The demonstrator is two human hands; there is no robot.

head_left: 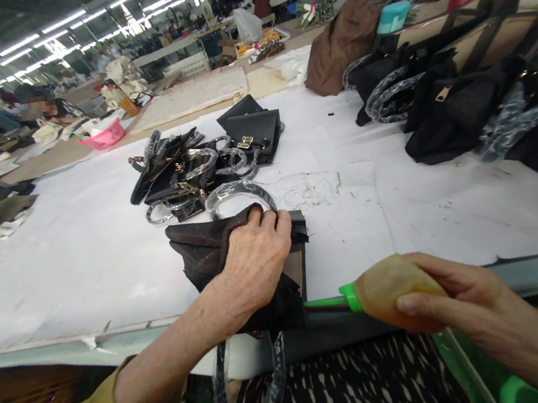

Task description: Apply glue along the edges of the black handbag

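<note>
My left hand [253, 258] presses down on a dark brown handbag [206, 254] at the near edge of the white table [401, 208], its fingers curled over the bag's top edge. The bag's plastic-wrapped handle [238, 196] arcs up behind the hand. My right hand [458, 298] grips a soft amber squeeze bottle [388, 288] with a green nozzle [332, 301]. The nozzle points left toward the bag's right side, close to its edge.
A pile of black handbags with wrapped handles [193, 169] lies mid-table. More black bags [460, 99] are heaped at the right. A person in a brown apron [350, 34] works at the far side. A pink bowl [105, 135] sits far left.
</note>
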